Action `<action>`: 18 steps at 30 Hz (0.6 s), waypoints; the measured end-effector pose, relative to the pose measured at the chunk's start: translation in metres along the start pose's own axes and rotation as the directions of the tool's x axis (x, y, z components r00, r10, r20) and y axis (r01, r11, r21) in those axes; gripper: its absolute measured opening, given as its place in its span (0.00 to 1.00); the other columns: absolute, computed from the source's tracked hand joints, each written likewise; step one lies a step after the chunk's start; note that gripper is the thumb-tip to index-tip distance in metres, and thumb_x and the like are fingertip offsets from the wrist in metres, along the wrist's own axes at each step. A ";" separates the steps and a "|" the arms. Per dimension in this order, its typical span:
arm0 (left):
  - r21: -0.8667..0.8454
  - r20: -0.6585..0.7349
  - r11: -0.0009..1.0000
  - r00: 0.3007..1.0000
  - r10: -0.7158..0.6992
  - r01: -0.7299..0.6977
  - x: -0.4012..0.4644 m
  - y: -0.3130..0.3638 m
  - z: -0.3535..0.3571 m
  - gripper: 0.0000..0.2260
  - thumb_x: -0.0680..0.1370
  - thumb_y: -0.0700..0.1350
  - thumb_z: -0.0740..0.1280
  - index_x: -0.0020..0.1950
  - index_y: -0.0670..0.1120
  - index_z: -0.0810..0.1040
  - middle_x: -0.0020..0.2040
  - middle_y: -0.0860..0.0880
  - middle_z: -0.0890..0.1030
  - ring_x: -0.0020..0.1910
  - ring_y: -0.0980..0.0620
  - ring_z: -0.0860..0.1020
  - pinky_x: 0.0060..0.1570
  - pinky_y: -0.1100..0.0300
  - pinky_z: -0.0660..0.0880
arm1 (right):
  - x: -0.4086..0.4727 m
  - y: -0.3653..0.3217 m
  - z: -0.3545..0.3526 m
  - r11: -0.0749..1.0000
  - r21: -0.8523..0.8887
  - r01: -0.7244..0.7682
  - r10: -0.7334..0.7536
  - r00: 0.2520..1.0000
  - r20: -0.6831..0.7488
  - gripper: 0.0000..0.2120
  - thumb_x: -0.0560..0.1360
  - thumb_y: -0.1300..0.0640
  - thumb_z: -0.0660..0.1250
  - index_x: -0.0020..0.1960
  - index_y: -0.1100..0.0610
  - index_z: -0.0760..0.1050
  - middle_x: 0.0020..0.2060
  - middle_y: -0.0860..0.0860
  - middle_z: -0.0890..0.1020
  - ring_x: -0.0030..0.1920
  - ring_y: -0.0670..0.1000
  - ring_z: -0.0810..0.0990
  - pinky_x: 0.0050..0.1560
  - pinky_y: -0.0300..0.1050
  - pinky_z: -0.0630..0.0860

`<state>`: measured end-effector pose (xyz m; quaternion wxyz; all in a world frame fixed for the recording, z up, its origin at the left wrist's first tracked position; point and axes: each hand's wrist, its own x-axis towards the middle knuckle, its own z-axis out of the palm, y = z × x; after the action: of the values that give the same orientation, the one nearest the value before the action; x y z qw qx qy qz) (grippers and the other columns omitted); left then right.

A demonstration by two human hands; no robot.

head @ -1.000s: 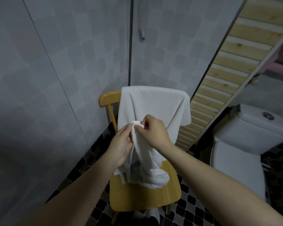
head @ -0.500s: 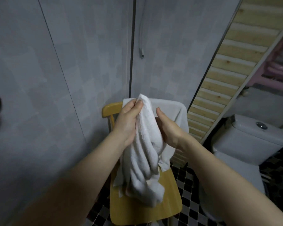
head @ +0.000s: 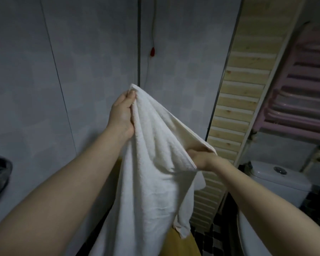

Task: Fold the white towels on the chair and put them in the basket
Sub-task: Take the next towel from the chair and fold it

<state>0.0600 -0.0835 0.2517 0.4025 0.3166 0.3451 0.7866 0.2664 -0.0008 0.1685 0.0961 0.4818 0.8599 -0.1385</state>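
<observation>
Left hand (head: 123,112): raised high at centre frame, fingers curled and pinching the top corner of a white terry-cloth towel (head: 151,163). Right hand (head: 201,159): lower and to the right, gripping the towel's upper edge; its fingers are largely hidden behind the cloth, so the exact grip cannot be told. The two hands are apart, with the towel's edge stretched on a slope between them.

The towel hangs free below both hands in loose vertical folds, unfolded, its lower part running out of the bottom of the frame. It covers most of the yellow wooden chair (head: 181,244), of which only a strip of seat shows at the lower edge, beneath the towel's trailing corner. Whether the towel touches the seat cannot be told.

Containers: none can be made out in this view; the basket is not visible.

Surroundings: grey tiled wall (head: 63,71) behind, with a thin cord ending in a small red pull (head: 152,51). A slatted pale wooden panel (head: 238,108) stands to the right, beside a pink tubular rack (head: 303,100). A white ceramic toilet cistern (head: 279,178) sits at lower right. Black-and-white checked floor tiles (head: 211,241) show below.
</observation>
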 end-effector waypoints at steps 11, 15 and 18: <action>0.062 -0.169 0.993 0.980 0.108 -0.099 0.002 0.013 -0.035 0.09 0.78 0.40 0.63 0.39 0.45 0.76 0.37 0.49 0.79 0.36 0.54 0.78 0.36 0.64 0.77 | -0.029 0.018 -0.027 0.956 -0.267 -0.123 -0.080 0.766 -0.637 0.53 0.64 0.25 0.26 0.48 0.57 0.79 0.47 0.58 0.83 0.49 0.59 0.80 0.51 0.50 0.71; 0.115 -0.131 0.993 0.991 0.006 0.009 -0.009 -0.014 -0.028 0.10 0.79 0.39 0.62 0.37 0.45 0.75 0.33 0.50 0.80 0.32 0.55 0.78 0.36 0.63 0.76 | -0.045 0.045 -0.025 0.912 -0.304 -0.274 0.010 0.757 -0.653 0.33 0.74 0.33 0.48 0.50 0.59 0.77 0.48 0.57 0.82 0.51 0.58 0.79 0.53 0.49 0.69; 0.055 -0.047 0.998 0.999 0.000 0.003 -0.015 -0.014 -0.004 0.11 0.79 0.40 0.61 0.37 0.44 0.75 0.26 0.54 0.80 0.27 0.58 0.78 0.34 0.65 0.77 | -0.060 0.060 -0.019 0.926 -0.159 -0.342 0.075 0.580 -0.811 0.15 0.73 0.59 0.56 0.53 0.67 0.74 0.40 0.65 0.82 0.43 0.64 0.80 0.53 0.53 0.72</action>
<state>0.0703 -0.0915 0.2351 0.3859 0.3088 0.3764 0.7836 0.3488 -0.0129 0.1959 -0.2073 0.5711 0.7592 0.2333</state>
